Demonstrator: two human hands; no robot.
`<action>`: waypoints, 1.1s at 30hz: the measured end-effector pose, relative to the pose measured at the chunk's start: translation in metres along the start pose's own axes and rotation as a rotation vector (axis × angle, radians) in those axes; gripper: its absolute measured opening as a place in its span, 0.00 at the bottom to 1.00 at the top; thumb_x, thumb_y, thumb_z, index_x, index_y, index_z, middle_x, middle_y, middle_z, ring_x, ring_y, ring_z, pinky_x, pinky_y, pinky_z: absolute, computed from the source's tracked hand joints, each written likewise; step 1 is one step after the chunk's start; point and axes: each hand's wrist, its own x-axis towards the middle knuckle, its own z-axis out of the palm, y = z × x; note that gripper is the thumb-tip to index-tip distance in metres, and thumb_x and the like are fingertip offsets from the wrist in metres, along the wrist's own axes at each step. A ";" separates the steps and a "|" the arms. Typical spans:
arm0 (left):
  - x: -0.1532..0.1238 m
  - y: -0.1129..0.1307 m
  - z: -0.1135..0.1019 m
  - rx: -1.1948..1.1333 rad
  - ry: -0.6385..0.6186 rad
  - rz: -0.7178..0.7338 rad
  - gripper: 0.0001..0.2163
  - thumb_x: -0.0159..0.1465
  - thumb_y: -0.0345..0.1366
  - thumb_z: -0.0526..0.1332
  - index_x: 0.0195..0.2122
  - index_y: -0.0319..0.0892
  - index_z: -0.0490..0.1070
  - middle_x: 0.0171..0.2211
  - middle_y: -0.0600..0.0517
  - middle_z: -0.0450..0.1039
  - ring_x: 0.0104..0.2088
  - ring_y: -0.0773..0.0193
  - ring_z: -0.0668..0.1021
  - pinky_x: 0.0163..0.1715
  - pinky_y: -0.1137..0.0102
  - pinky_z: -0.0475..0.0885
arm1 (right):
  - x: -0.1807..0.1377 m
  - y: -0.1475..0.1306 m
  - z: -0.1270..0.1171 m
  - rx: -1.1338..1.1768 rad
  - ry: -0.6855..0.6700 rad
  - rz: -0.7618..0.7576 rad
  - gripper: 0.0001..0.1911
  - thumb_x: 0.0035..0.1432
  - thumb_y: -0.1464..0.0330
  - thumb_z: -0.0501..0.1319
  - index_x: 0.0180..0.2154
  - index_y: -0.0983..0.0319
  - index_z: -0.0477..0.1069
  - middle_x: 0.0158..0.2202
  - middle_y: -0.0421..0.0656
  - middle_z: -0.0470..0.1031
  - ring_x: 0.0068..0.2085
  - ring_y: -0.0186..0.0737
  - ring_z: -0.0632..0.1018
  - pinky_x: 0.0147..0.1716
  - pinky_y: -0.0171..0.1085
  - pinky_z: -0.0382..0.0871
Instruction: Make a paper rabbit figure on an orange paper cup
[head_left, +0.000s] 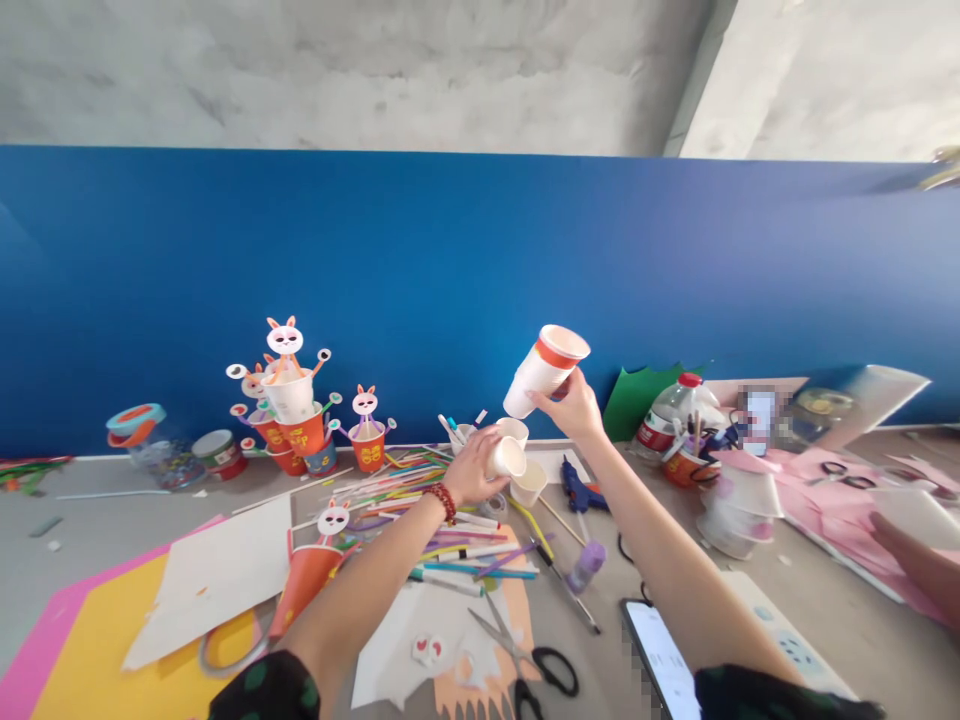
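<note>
With left fingers (481, 447), grasping white cup (511, 458), with right fingers (574, 392), cup stack (535, 380), figureless unlike seemingly finished rabbit cups (304, 432) toward 9 o'clock.

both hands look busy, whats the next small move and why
Probably lower the right hand and stand the red-banded cup or stack upright: it is tilted in the air, and the left hand also holds a white cup.

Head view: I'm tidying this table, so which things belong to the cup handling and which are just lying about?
In use:
red-banded cups in right hand
white cup in left hand

Apparently lying about:
front scissors
front phone
glue gun
</note>
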 end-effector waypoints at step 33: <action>-0.161 0.144 -0.063 -0.951 0.042 -0.557 0.26 0.60 0.43 0.65 0.57 0.44 0.62 0.48 0.44 0.73 0.41 0.54 0.78 0.40 0.61 0.74 | -0.198 -0.106 0.010 0.900 -0.534 0.164 0.33 0.48 0.60 0.72 0.53 0.59 0.64 0.50 0.49 0.75 0.49 0.52 0.77 0.48 0.48 0.72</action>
